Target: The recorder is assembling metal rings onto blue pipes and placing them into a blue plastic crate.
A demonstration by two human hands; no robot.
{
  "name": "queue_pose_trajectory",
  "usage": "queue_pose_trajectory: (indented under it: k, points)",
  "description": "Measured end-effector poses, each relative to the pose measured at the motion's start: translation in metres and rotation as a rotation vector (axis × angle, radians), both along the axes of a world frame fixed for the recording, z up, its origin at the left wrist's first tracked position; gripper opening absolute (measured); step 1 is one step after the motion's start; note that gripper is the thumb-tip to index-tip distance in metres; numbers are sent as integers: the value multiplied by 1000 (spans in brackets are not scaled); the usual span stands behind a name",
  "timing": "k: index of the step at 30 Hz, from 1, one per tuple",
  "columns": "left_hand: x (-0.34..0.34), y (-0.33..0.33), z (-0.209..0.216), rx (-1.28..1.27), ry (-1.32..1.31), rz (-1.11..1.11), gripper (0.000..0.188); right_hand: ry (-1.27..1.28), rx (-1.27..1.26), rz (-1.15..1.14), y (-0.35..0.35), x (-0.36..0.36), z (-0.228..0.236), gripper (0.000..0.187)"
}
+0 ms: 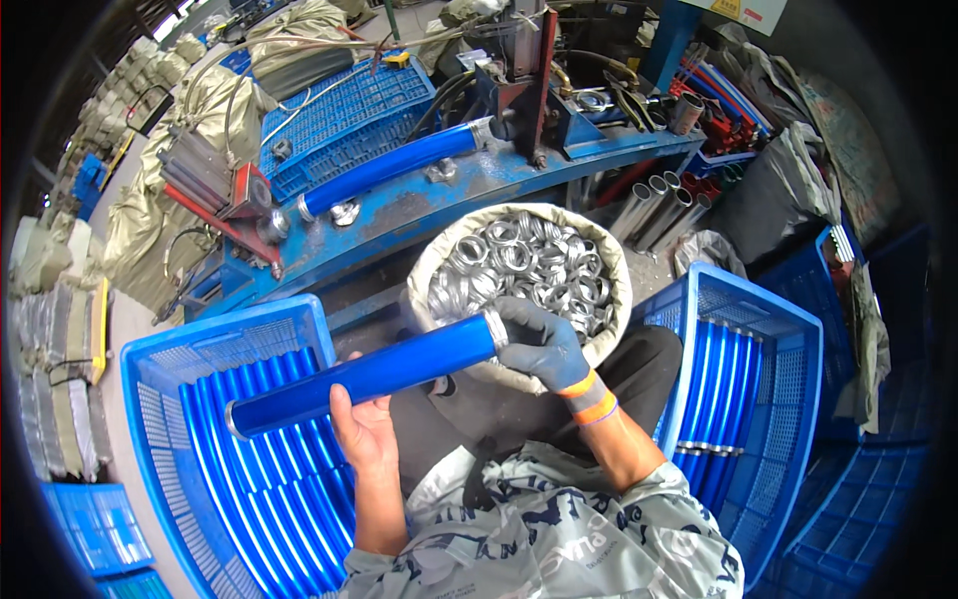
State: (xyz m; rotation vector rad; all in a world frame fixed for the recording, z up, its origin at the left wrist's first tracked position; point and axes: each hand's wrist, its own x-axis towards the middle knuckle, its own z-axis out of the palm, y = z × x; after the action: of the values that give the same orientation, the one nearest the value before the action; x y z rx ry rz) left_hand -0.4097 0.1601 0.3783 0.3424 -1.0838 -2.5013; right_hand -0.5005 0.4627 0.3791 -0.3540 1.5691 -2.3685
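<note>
A glossy blue tube [369, 379] lies across my lap area, held in both hands and slightly higher at its right end. Bare, my left hand [364, 424] supports it from below near the middle, thumb on the near side. My right hand [544, 344], in a grey-blue glove with an orange-striped cuff, grips the silver metal ring [495, 327] at the tube's right end. Just beyond stands a round cloth-lined container [424, 290] full of loose silver rings [514, 260]. Another blue tube [394, 168] rests on the blue metal bench [399, 210], between its end fixtures.
Blue plastic crates with blue tubes stand at my left [140, 399] and right [803, 399]. A red-framed fixture [249, 195] sits on the bench's left end, a red upright plate [544, 90] farther right. Bare metal tubes [659, 205] stand beside the bench. Stacked blue crates [349, 120] lie behind it.
</note>
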Motion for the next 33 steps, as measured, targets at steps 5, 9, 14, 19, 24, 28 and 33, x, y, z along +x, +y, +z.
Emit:
queue_pose_trajectory:
  k: [5, 9, 14, 19, 24, 28, 33]
  points:
    - [-14, -8, -15, -37, 0, -7, 53, -130, -70, 23, -4, -15, -2, 72]
    - [-34, -22, -21, 187, -66, 37, 73, 21, -144, 20, 14, -58, -2, 75]
    - [-48, -46, -4, 214, -45, 58, 76, 54, 100, -90, -16, -162, -3, 57]
    - [-77, -71, 21, -128, -56, -21, 56, 677, 620, -291, -91, -304, 10, 60]
    - [-95, -67, 86, -283, 23, 67, 76, 1073, 1455, -351, -161, -377, 0, 79]
    - [-102, -74, 85, -288, 99, 136, 72, 923, 1673, -192, -155, -420, -11, 51]
    - [-120, -83, 78, -280, 71, 205, 64, 1251, 1025, -399, -131, -385, 34, 69]
